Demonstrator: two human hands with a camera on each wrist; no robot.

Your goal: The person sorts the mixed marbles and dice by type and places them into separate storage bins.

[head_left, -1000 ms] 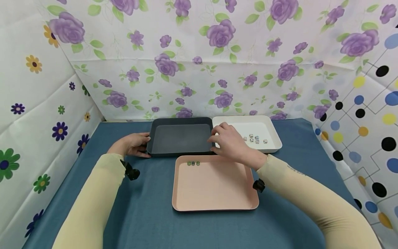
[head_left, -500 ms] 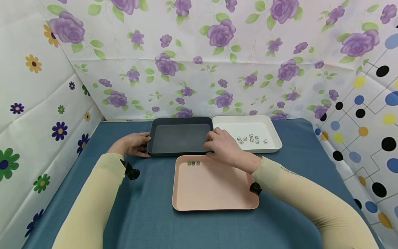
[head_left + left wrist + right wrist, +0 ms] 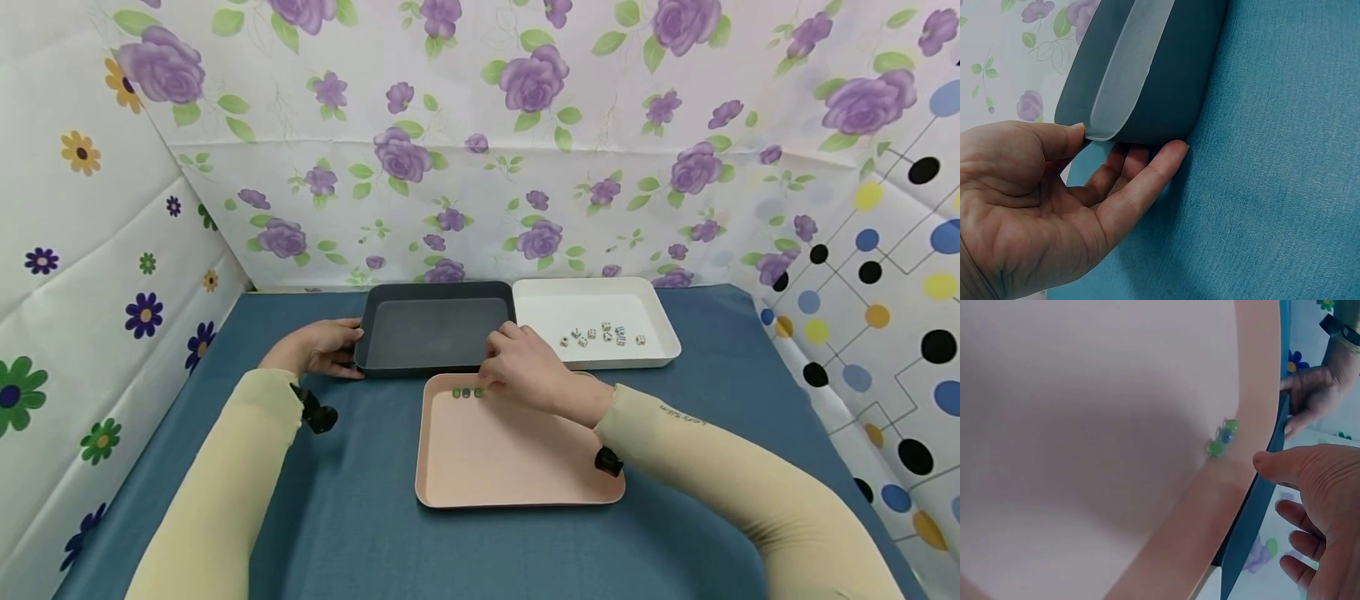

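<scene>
My left hand holds the left end of the dark grey tray. In the left wrist view its thumb lies at the rim of the tray's corner, the other fingers against the outer wall and underside. My right hand hovers over the back edge of the pink tray, beside three small glass marbles, two green and one bluish. Its thumb reaches out and the other fingers bend loosely; nothing shows between them, though the index finger is mostly hidden. The marbles sit in a row near the tray's back rim.
A white tray with several dice stands right of the dark tray, the two side by side. Blue cloth covers the table. Patterned fabric walls stand behind and at both sides.
My right hand has moved left and a little nearer, from the white tray's left edge to beside the marbles. More dice now show. The left hand and the trays have stayed still.
</scene>
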